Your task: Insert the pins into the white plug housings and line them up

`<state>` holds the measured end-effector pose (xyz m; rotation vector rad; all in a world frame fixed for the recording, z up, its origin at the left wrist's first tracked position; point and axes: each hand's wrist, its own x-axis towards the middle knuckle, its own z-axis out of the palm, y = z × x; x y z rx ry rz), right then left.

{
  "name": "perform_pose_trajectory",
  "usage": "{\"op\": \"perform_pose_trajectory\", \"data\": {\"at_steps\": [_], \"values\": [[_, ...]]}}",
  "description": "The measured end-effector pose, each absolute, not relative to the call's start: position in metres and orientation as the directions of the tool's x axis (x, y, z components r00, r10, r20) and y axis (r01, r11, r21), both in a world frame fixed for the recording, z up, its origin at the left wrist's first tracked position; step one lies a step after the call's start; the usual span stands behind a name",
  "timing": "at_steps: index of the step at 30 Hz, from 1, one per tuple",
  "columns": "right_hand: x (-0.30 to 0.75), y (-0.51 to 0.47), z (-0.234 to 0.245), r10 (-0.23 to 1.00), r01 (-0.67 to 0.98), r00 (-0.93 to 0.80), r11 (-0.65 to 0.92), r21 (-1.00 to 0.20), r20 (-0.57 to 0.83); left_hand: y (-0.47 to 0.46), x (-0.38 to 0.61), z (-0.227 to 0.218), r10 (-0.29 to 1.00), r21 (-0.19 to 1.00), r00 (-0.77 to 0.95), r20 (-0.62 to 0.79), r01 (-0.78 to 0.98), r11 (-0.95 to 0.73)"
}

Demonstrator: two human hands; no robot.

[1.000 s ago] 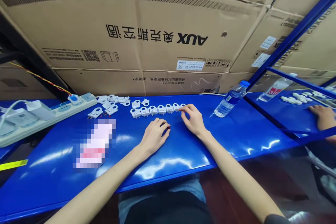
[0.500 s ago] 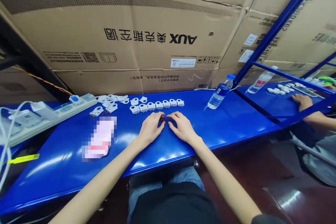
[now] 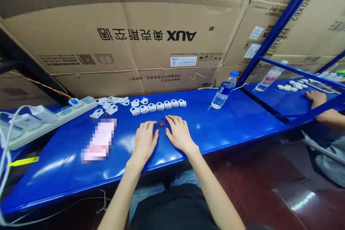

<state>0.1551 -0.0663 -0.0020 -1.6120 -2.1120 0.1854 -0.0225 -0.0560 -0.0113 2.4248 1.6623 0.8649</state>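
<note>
My left hand [image 3: 145, 141] and my right hand [image 3: 178, 133] lie flat on the blue table [image 3: 237, 122], fingers stretched out and side by side. Between their fingertips sits a small cluster of tiny red and dark parts [image 3: 161, 124]; neither hand holds anything. Just beyond the hands a row of several white plug pieces [image 3: 159, 106] runs left to right. More white plug pieces [image 3: 110, 105] lie loose to the left of that row.
A white power strip [image 3: 48, 118] with adapters lies at the far left. A water bottle [image 3: 223, 91] stands to the right. Cardboard boxes [image 3: 151, 36] wall off the back. On the neighbouring table [image 3: 285, 102], another person's hand [image 3: 316, 97] rests near white pieces and a second bottle.
My right hand drew back from the right end of the plug row and came beside my left. Both hands now lie flat around the small red parts.
</note>
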Motion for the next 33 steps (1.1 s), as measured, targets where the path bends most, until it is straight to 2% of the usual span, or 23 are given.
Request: {"op": "perform_pose_trajectory", "data": {"at_steps": [3,6,14,26,33], "values": [[0.154,-0.064,-0.006,0.926,0.873,-0.263,0.347,-0.341,0.269,-0.068,-0.018,-0.016,0.881,0.353,0.242,0.406,0.848,-0.395],[0.153,-0.062,-0.009,0.921,0.855,-0.288,0.370,-0.363,0.262,-0.075,-0.016,-0.018,0.877,0.374,0.247,0.412,0.832,-0.410],[0.156,-0.064,-0.003,0.918,0.774,-0.262,0.385,-0.503,0.299,-0.079,-0.021,-0.016,0.902,0.421,0.233,0.365,0.823,-0.383],[0.153,-0.062,0.001,0.952,0.795,-0.195,0.294,-0.530,0.236,-0.080,-0.023,-0.015,0.932,0.472,0.188,0.311,0.820,-0.324],[0.154,-0.062,0.000,0.943,0.735,-0.168,0.313,-0.601,0.286,-0.082,-0.023,-0.017,0.925,0.442,0.176,0.337,0.838,-0.321]]}}
